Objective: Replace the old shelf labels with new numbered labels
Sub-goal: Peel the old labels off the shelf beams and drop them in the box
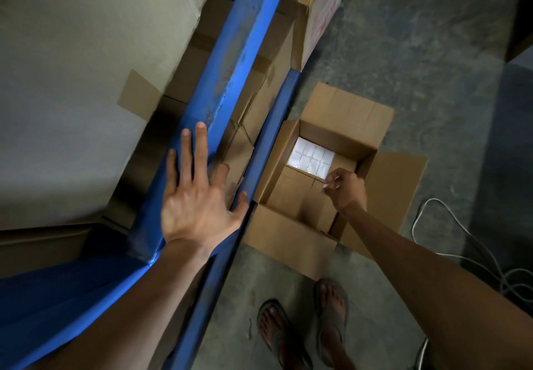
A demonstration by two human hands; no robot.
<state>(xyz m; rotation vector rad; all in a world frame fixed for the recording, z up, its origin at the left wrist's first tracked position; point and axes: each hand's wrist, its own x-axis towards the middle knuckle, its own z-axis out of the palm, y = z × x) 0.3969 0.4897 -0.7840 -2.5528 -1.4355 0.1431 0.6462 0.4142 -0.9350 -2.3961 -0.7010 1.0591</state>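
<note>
My left hand (196,196) lies flat with spread fingers on the front face of a blue shelf beam (227,61), which shows a scuffed, pale patch higher up. My right hand (346,189) reaches down into an open cardboard box (383,185) on the floor and pinches a small pale scrap (330,185) between fingers and thumb. At the box's far end lies a white sheet of blank labels (313,158).
Large cardboard cartons (86,81) fill the shelf to the left; more cartons (253,110) sit on the lower level behind a second blue beam (271,145). My sandalled feet (302,332) stand on the concrete floor. A white cable (467,234) loops at the right.
</note>
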